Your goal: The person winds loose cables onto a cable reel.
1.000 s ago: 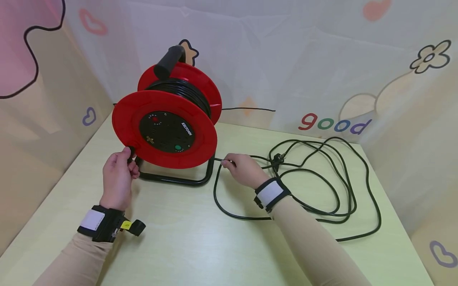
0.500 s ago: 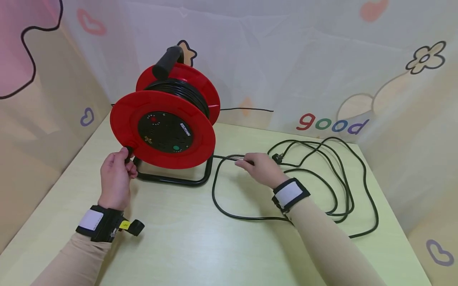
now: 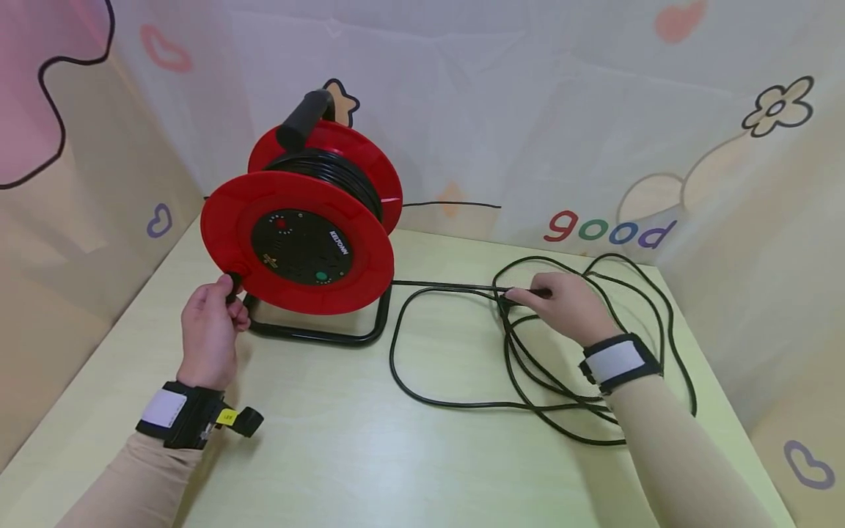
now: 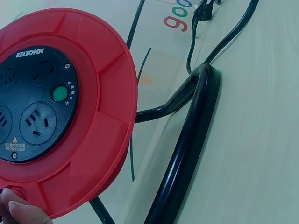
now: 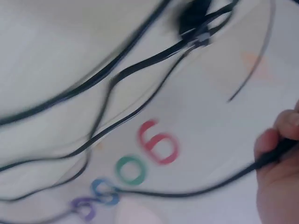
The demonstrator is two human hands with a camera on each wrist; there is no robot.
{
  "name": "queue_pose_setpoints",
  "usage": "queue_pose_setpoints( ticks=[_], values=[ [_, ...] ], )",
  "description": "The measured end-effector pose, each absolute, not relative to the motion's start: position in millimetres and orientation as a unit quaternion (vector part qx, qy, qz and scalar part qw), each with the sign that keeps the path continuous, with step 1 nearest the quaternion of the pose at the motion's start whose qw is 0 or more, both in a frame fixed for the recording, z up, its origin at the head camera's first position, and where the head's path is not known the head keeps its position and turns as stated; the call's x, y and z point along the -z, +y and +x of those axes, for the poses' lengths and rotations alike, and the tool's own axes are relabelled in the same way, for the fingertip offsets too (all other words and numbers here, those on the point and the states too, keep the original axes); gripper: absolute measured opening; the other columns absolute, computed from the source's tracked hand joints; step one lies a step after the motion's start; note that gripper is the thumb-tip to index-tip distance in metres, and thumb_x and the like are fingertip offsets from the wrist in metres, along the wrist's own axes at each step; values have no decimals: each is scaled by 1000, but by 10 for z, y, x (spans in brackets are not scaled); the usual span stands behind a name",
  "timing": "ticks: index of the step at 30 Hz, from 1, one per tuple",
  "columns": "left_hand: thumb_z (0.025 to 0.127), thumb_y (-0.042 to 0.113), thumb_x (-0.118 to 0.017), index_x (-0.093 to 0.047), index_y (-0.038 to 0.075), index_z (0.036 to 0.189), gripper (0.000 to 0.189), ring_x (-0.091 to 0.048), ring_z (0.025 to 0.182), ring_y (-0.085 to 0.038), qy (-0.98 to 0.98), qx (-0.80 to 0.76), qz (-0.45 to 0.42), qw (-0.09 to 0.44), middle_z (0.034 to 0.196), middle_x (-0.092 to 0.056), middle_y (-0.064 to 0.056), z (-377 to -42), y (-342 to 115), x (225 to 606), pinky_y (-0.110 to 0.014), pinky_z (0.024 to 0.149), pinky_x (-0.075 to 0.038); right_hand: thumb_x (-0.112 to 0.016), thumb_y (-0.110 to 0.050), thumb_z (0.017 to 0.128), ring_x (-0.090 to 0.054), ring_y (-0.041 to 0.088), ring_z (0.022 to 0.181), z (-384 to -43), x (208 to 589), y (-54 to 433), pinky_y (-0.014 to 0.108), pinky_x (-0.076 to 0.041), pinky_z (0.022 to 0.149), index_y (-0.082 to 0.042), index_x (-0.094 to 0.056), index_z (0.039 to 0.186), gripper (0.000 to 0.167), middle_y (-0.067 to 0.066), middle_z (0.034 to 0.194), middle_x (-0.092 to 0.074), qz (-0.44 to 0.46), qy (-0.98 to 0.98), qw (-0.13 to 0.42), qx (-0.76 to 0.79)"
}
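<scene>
A red and black cable reel [image 3: 372,257] stands on its black tube stand [image 3: 317,336] at the left of the table. My left hand [image 3: 210,334] pinches the small black knob [image 3: 232,288] low on the reel's front disc. In the left wrist view, its fingers show beside the disc's lower edge. Further right, my right hand [image 3: 573,306] grips the black cable [image 3: 439,284], which runs nearly straight from the reel. The right wrist view shows that cable [image 5: 187,194] trailing from the curled fingers. The plug [image 5: 194,25] is blurred there and partly behind my thumb in the head view.
Loose cable loops [image 3: 462,405] lie across the right half of the table [image 3: 343,455], partly under my right arm. A printed cloth [image 3: 455,110] hangs close behind the table. The reel's carrying handle [image 3: 304,121] rises at the top.
My right hand has moved right along the table, and the cable stretch between it and the reel is longer. Loops near the hand have shifted. The left hand stays on the knob.
</scene>
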State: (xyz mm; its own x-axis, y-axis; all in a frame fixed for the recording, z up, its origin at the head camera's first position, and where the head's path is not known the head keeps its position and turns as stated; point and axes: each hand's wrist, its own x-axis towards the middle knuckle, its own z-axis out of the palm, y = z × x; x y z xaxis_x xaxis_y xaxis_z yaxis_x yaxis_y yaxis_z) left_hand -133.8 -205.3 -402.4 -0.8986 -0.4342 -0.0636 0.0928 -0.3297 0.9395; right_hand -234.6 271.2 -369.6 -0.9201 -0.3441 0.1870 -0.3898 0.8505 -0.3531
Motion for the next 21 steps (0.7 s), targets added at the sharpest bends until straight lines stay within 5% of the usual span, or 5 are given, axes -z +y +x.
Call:
queue_pose_setpoints(
  ticks=[7,21],
  values=[
    [100,35,-52,-48,7,98,29,-44,67,-16,-558,799,151,164,72,-42,-4,-1344,-2040,4020,-22,59,-45,-65,-55,86,-41,16,51,-2279,3777,3400,32,-31,50,-15,-57,65,46,-4,55,-44,186,-964,118,-147],
    [100,38,-51,-47,7,102,31,-46,72,-16,-574,793,160,131,75,-45,-3,-1327,-2088,4084,-23,62,-46,-58,-54,91,-45,22,63,-2267,3811,3793,36,-34,56,-10,-58,78,46,4,68,-50,115,-972,94,-183]
  ],
)
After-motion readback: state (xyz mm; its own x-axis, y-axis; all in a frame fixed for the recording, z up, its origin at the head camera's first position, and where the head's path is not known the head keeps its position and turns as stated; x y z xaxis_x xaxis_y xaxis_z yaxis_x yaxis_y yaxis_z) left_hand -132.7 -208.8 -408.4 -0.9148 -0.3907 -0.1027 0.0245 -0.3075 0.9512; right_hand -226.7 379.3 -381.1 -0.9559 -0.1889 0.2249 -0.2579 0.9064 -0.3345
